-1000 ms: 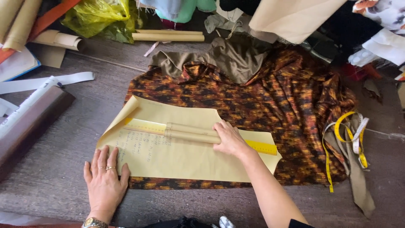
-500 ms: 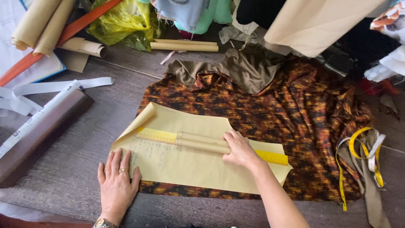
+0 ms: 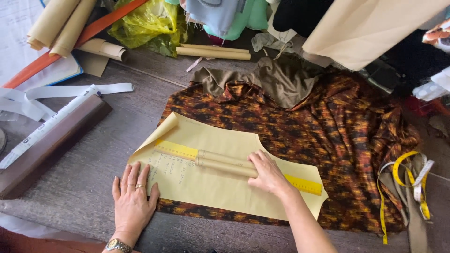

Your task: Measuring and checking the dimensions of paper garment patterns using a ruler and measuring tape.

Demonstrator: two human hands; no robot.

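A cream paper pattern piece (image 3: 220, 187) lies flat on brown-and-orange patterned fabric (image 3: 328, 126) spread over a grey wooden table (image 3: 84, 187). A yellow ruler (image 3: 177, 150) lies across the pattern, with two rolled paper tubes (image 3: 225, 164) resting on it. My left hand (image 3: 133, 199) lies flat, fingers spread, on the pattern's lower left corner and the table. My right hand (image 3: 268, 174) presses on the right end of the rolled tubes over the ruler.
A yellow tape measure (image 3: 412, 182) lies at the right edge of the fabric. A dark wooden bar (image 3: 51, 145) with white strips sits at left. Paper rolls (image 3: 61, 23), an orange strip, a yellow plastic bag (image 3: 145, 23) and hanging cloth crowd the back.
The view has shifted, so everything sits lower and further right in the frame. Both hands keep their places on the pattern and the rolls.
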